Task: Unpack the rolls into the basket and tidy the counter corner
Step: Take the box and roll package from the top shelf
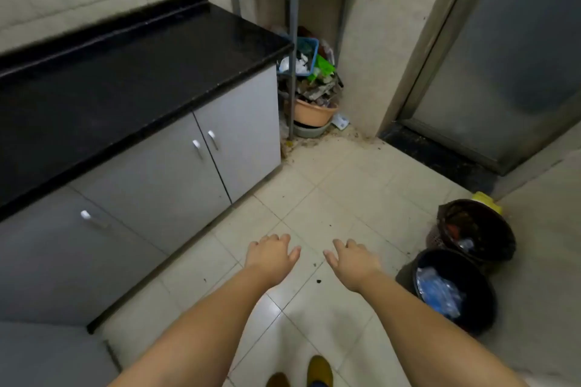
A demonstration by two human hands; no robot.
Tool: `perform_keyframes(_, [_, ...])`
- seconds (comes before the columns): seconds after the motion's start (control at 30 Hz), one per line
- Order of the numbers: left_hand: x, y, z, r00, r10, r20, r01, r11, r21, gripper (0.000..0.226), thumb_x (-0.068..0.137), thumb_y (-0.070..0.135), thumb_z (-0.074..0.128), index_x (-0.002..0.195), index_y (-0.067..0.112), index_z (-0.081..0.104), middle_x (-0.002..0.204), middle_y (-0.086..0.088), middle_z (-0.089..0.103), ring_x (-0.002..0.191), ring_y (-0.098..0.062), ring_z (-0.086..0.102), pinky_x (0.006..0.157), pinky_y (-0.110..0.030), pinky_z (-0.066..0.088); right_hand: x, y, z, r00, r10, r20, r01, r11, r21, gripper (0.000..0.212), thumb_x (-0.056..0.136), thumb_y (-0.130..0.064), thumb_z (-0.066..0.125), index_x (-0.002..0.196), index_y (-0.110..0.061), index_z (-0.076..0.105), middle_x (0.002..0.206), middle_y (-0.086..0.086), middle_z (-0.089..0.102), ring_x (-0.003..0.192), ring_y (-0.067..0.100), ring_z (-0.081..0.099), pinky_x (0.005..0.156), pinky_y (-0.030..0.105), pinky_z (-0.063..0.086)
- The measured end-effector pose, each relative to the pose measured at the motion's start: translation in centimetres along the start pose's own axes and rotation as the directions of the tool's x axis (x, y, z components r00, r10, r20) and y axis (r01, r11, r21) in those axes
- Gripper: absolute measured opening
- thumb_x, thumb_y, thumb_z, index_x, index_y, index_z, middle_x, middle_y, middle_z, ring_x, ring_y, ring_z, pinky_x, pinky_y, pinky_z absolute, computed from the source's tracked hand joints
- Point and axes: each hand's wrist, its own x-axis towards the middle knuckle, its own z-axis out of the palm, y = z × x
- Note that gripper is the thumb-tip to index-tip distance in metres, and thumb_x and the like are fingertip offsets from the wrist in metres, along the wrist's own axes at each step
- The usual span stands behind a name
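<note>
My left hand (271, 253) and my right hand (351, 258) are stretched out side by side over the tiled floor, palms down, fingers loosely spread, holding nothing. The black counter (125, 66) runs along the left and ends near a metal rack (294, 41). A blue basket (306, 55) with white and dark items sits on the rack's lower shelf, beside the counter's end. No rolls can be made out.
Grey cabinet doors (176, 163) stand under the counter. Under the rack sit a peach basin (314, 110) and clutter. Two black bins (452, 289) (474, 229) stand on the floor at right. A grey door (509, 50) is at the back right. Crumbs dot the floor.
</note>
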Motion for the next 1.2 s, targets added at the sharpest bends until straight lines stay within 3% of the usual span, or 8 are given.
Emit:
perform_keyframes(0.2, [4.0,0.6,-1.9,0.999,0.038,-0.014,-0.038,0.999,-0.027,0.05,0.095,0.048,0.027,0.13,0.015,0.042,0.128,-0.014,0.054,0.118,-0.03,0.049,0.092,-0.043,0.042,3.5,1.5,-2.4,0.998,0.043,-0.044,-0.041,0.999,0.033,0.052,0.097,-0.05,0.02,0.131,-0.016,0.04,0.128,0.012,0.05,0.115,0.031,0.05,0.085,0.041,0.045])
perform_keyframes(0.4, [11.1,3.2,-7.1,0.991,0.121,-0.051,-0.118,0.992,0.05,0.049,0.096,0.047,0.027,0.128,0.013,0.043,0.124,-0.016,0.055,0.113,-0.032,0.05,0.091,-0.044,0.043,9.6,5.0,-8.4,0.991,0.046,-0.128,-0.042,0.999,0.034,0.053,0.097,-0.05,0.02,0.129,-0.015,0.042,0.126,0.014,0.051,0.112,0.032,0.053,0.086,0.042,0.047])
perform_keyframes(0.73, [28.0,11.5,-20.2,0.982,0.046,-0.185,-0.06,0.996,-0.07,0.047,0.096,0.045,0.029,0.126,0.011,0.043,0.126,-0.017,0.053,0.116,-0.034,0.048,0.091,-0.044,0.045,25.5,14.4,-25.2,0.977,-0.021,-0.211,0.023,1.0,0.009,0.051,0.097,-0.05,0.024,0.126,-0.014,0.045,0.128,0.015,0.052,0.113,0.033,0.053,0.091,0.042,0.046])
perform_keyframes(0.83, [32.1,12.6,-23.9,0.968,0.01,-0.251,-0.042,0.991,-0.124,0.048,0.095,0.047,0.03,0.125,0.013,0.045,0.126,-0.015,0.053,0.117,-0.034,0.048,0.092,-0.045,0.045,30.0,15.8,-30.6,0.967,-0.058,-0.248,0.052,0.998,-0.027,0.052,0.096,-0.051,0.023,0.128,-0.015,0.045,0.129,0.015,0.051,0.112,0.034,0.054,0.085,0.041,0.044])
perform_keyframes(1.03, [40.5,10.6,-32.7,0.924,-0.051,-0.378,-0.002,0.99,-0.139,0.046,0.094,0.049,0.032,0.125,0.018,0.045,0.122,-0.012,0.055,0.112,-0.031,0.051,0.086,-0.044,0.048,39.4,12.8,-41.5,0.896,-0.227,-0.382,0.214,0.974,-0.077,0.05,0.097,-0.05,0.023,0.124,-0.015,0.046,0.123,0.016,0.052,0.107,0.036,0.055,0.078,0.041,0.045])
perform_keyframes(1.2, [47.9,6.9,-42.6,0.838,-0.052,-0.544,0.014,0.997,-0.074,0.045,0.094,0.048,0.033,0.124,0.016,0.045,0.118,-0.012,0.057,0.108,-0.031,0.053,0.081,-0.045,0.05,48.1,7.9,-51.8,0.811,-0.317,-0.492,0.274,0.948,-0.159,0.053,0.097,-0.052,0.022,0.132,-0.017,0.041,0.124,0.014,0.051,0.106,0.034,0.055,0.075,0.041,0.047])
